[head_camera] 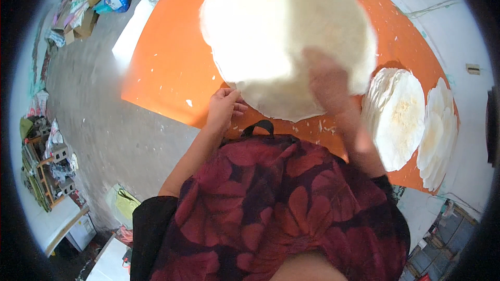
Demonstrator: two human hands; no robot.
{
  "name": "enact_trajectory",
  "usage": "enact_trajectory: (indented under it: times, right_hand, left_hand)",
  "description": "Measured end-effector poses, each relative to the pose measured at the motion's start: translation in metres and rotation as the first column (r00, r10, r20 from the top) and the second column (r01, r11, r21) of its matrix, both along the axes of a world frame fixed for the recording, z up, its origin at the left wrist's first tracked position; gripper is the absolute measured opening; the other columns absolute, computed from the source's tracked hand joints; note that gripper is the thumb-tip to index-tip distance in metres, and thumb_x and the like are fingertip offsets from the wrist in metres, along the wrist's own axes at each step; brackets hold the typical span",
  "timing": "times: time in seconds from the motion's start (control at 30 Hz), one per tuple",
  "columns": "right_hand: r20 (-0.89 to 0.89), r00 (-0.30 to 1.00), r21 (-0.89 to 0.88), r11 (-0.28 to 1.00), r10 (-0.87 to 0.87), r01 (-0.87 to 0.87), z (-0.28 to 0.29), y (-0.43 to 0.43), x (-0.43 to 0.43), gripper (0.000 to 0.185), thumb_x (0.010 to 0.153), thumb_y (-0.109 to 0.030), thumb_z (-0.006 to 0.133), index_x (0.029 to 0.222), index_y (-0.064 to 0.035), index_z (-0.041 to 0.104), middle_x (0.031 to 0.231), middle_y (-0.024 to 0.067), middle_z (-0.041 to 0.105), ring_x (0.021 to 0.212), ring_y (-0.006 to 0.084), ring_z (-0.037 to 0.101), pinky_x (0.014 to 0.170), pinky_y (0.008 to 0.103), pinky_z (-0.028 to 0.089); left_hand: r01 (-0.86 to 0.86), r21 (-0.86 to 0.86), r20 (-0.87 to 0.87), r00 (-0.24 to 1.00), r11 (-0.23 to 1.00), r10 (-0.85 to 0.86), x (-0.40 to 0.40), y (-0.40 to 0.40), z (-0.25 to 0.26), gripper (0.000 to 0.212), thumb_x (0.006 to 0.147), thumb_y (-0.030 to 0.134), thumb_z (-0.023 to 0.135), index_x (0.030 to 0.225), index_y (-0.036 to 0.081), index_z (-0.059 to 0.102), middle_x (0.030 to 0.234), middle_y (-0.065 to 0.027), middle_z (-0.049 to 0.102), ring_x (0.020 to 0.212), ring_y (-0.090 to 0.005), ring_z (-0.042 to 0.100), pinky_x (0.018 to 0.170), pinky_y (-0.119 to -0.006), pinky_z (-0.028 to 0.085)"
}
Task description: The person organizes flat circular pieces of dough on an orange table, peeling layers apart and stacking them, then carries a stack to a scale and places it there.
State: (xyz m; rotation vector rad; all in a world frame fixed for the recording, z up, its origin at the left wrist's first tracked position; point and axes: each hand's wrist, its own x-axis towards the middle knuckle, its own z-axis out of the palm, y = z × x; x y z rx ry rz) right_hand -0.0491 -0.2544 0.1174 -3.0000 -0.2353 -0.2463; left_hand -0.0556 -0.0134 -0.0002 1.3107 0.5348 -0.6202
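A large, round, thin whitish sheet (250,35), perhaps flatbread, lies over much of the orange tabletop (175,58), its left part glaring in bright light. At the sheet's lower left edge, my left hand (226,105) pinches the rim between thumb and fingers. Blurred by motion, my right hand (328,78) is over the sheet's lower right part; whether its fingers hold anything cannot be told. To the right stands a stack of similar round sheets (402,121) with light brown patches. Beside that stack, more overlapping pale sheets (437,136) lie along the table's right edge.
Small white flakes (189,103) are scattered on the tabletop. A white wall (461,39) runs close along the right side. On the grey floor at the left are a cardboard box (84,25) with bags, and a wooden rack (49,179) near hollow blocks.
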Motion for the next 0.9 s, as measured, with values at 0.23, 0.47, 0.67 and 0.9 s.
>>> enact_trajectory:
  times: [0.23, 0.47, 0.67, 0.9]
  right_hand:
    - [-0.027, 0.999, 0.248, 0.969, 0.033, -0.026, -0.085, 0.024, -0.052, 0.017, 0.079, -0.007, 0.046, 0.093, -0.0041, 0.055, 0.091, 0.0123, 0.06, 0.086, 0.0294, 0.059, 0.067, 0.0388, 0.05]
    - [-0.103, 0.995, 0.292, 0.956, 0.01, 0.021, -0.076, 0.026, -0.061, 0.024, 0.084, -0.011, 0.043, 0.102, -0.0029, 0.056, 0.101, 0.0142, 0.061, 0.093, 0.0326, 0.058, 0.076, 0.0391, 0.049]
    - [0.049, 0.998, 0.234, 0.971, 0.04, -0.051, -0.088, 0.035, -0.076, 0.024, 0.077, -0.009, 0.05, 0.1, -0.0039, 0.057, 0.1, 0.0128, 0.061, 0.089, 0.0286, 0.06, 0.069, 0.0372, 0.052]
    - [0.008, 0.997, 0.253, 0.965, 0.071, -0.071, -0.082, 0.046, -0.078, 0.039, 0.078, -0.026, 0.061, 0.106, -0.0011, 0.05, 0.099, 0.0139, 0.057, 0.089, 0.029, 0.058, 0.069, 0.0363, 0.05]
  left_hand:
    - [0.182, 0.064, -0.074, 0.981, 0.981, -0.177, 0.003, -0.006, 0.0, 0.024, 0.085, 0.024, 0.061, 0.084, 0.001, 0.054, 0.066, -0.0092, 0.059, 0.041, -0.0128, 0.049, 0.036, -0.026, 0.037]
    - [0.144, -0.037, 0.059, 0.988, 0.989, -0.142, -0.008, -0.02, 0.0, 0.015, 0.086, 0.019, 0.059, 0.08, 0.006, 0.055, 0.069, -0.0066, 0.06, 0.047, -0.0121, 0.052, 0.042, -0.024, 0.041]
    - [0.009, -0.264, 0.104, 0.994, 0.964, 0.019, -0.012, -0.028, 0.008, 0.012, 0.089, 0.012, 0.052, 0.078, 0.009, 0.052, 0.074, -0.006, 0.059, 0.062, -0.0172, 0.062, 0.055, -0.029, 0.052]
    - [0.099, -0.542, 0.083, 0.995, 0.835, -0.064, -0.005, -0.026, 0.003, 0.014, 0.093, 0.014, 0.043, 0.101, 0.004, 0.048, 0.082, -0.0062, 0.056, 0.079, -0.0215, 0.063, 0.067, -0.035, 0.057]
